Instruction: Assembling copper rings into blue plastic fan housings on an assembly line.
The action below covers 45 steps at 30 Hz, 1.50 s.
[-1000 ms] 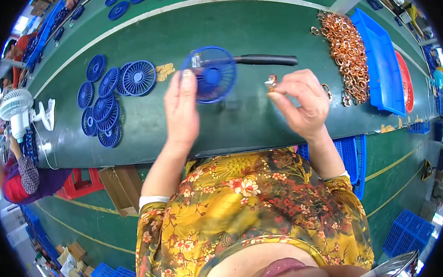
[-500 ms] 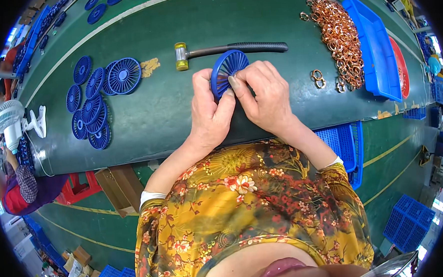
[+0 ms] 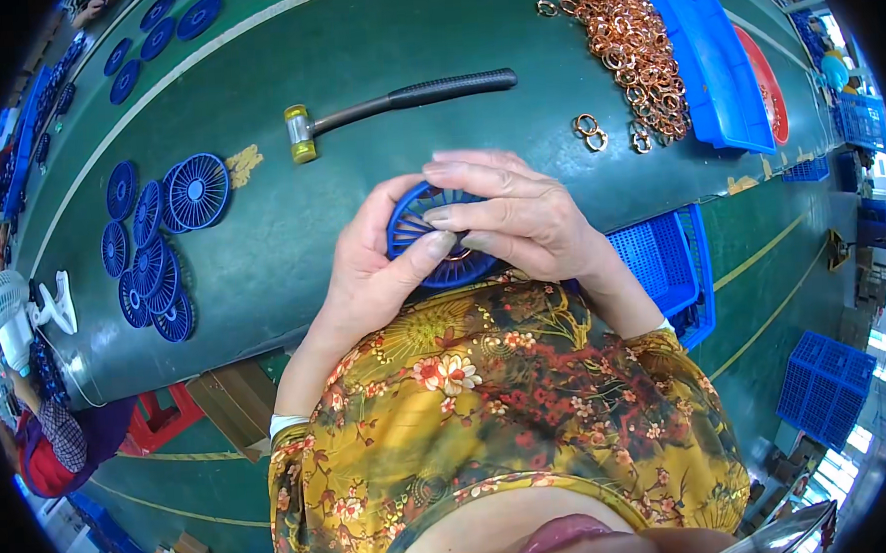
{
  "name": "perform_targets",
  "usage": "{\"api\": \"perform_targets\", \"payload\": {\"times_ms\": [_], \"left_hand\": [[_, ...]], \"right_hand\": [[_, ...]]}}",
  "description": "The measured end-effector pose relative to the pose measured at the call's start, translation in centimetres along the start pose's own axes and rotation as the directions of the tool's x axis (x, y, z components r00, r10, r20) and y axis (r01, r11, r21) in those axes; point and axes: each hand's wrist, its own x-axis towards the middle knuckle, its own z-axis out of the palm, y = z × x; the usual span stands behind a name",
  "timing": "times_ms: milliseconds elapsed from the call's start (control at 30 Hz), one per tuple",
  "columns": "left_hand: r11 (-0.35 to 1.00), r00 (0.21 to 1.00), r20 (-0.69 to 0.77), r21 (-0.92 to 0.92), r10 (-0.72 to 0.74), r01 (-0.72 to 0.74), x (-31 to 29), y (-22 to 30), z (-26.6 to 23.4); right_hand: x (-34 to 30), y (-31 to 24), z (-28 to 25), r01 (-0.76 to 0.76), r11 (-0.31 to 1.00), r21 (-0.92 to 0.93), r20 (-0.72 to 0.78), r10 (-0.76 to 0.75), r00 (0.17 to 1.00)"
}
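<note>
A blue round fan grille (image 3: 408, 221) with thin spokes is held close to my chest, at the table's near edge. My left hand (image 3: 367, 260) is closed round its left side, thumb over the front. My right hand (image 3: 525, 212) covers the grille's right part, fingers curved across its face and slightly blurred. Under the thumbs a coppery ring edge shows faintly; the hands hide most of the hub. Beyond the hands a mallet (image 3: 384, 105) with yellow faces and a black grip lies on the green table (image 3: 292, 254).
Several blue grilles (image 3: 195, 191) lie at the left, near a white clip fan (image 3: 9, 314). A heap of copper-coloured rings (image 3: 627, 52) sits at the right, with loose rings (image 3: 590, 132) beside it. Past it are a blue tray (image 3: 707, 62) and a red tray (image 3: 762, 85).
The grille has come down nearer my chest and tilted so its face turns up. My right fingers, earlier pinching at its centre, now spread across it. The view has shifted.
</note>
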Motion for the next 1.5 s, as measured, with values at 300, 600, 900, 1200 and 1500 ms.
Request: {"api": "perform_targets", "payload": {"times_ms": [300, 600, 900, 1200, 1500], "left_hand": [[0.349, 0.849, 0.196, 0.849, 0.491, -0.397, 1.7, -2.9, -0.1], [0.934, 0.939, -0.102, 0.181, 0.330, -0.308, 1.9, -4.0, 1.1], [0.806, 0.866, -0.098, 0.430, 0.490, -0.407, 2.0, -4.1, 1.0], [0.244, 0.926, 0.208, 0.925, 0.315, -0.290, 2.4, -3.9, -0.1], [-0.056, 0.724, -0.194, 0.951, 0.662, 0.306, 1.2, 1.4, -11.9]], "right_hand": [[-4.9, 3.6, -3.1, -0.699, 0.471, -0.538, -0.622, 0.338, 0.706], [-1.4, 0.9, 1.1, -0.506, 0.509, 0.697, 0.052, 0.667, 0.743], [-1.5, 1.0, 1.7, -0.559, 0.680, 0.474, -0.071, 0.662, 0.746], [-5.5, 5.2, -2.9, -0.720, 0.319, -0.617, -0.538, 0.497, 0.681], [-6.6, 8.0, -4.5, -0.710, 0.383, -0.591, -0.562, 0.435, 0.703]]}}
